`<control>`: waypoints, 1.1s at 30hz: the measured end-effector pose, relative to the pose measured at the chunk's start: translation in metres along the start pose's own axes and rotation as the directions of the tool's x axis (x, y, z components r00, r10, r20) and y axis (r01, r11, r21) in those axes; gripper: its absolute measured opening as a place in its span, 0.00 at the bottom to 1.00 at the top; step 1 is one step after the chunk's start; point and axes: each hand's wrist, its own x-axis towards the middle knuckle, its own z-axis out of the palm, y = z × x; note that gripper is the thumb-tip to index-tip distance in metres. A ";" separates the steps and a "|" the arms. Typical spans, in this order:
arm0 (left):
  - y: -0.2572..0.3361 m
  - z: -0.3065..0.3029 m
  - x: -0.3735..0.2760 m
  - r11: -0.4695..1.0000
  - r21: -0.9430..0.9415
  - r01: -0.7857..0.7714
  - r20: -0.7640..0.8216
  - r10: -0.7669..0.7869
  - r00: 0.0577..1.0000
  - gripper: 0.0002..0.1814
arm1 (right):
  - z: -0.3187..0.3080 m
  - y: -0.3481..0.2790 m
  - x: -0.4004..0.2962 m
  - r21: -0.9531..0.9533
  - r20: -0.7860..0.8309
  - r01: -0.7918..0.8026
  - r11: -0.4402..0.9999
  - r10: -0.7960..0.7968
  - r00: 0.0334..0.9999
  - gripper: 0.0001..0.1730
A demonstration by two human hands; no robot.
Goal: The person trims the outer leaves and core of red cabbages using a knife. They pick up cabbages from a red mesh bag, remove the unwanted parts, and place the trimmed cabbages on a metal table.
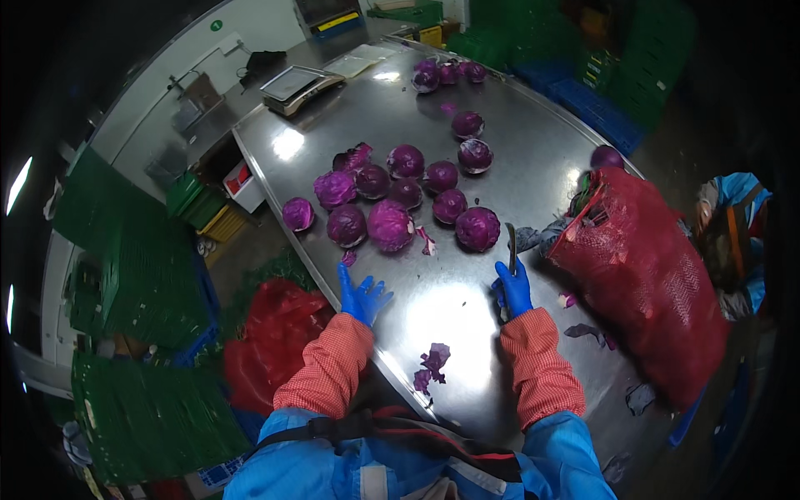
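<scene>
My left hand (364, 299), in a blue glove, is spread over the near left edge of a steel table (450, 281) and holds nothing. In my right hand (514, 289), also gloved in blue, is a knife (512, 247) with its blade pointing away from me. Beyond my hands lie several red cabbages; the nearest cabbage (477, 229) is just past the knife, to its left. A paler cabbage (390, 225) sits nearer the middle of the group. Loose purple leaves (435, 359) lie between my forearms.
A full red mesh sack (644, 275) lies on the table's right side. Further off are a scale (297, 87) and more cabbages (425, 78). Left on the floor are a red mesh bag (275, 337) and stacked green crates (150, 275). A person (740, 237) is at the far right.
</scene>
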 end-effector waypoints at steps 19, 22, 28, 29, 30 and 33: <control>0.062 0.098 0.139 0.957 0.290 -0.017 0.133 -0.023 0.991 0.48 | 0.167 0.029 0.102 0.250 -0.214 0.192 0.949 -0.139 0.967 0.42; 0.058 0.102 0.210 0.880 0.390 -0.271 0.244 0.185 0.952 0.52 | 0.202 -0.009 0.135 0.330 -0.228 0.022 0.944 0.057 0.972 0.37; 0.137 0.188 0.318 0.915 0.365 -0.169 0.417 0.002 0.909 0.50 | 0.243 -0.065 0.249 0.232 -0.165 0.117 0.966 -0.080 0.983 0.26; 0.165 0.206 0.319 0.852 0.478 -0.213 0.447 -0.027 0.894 0.49 | 0.246 -0.071 0.267 0.292 -0.124 0.088 0.952 -0.054 0.991 0.24; 0.184 0.206 0.344 0.777 0.481 -0.406 0.558 0.086 0.826 0.48 | 0.251 -0.078 0.277 0.343 -0.078 0.059 0.937 -0.034 0.996 0.22; 0.232 0.202 0.373 0.115 0.615 -0.780 0.585 0.597 0.549 0.42 | 0.251 -0.087 0.279 0.099 -0.050 0.143 0.985 -0.139 0.989 0.23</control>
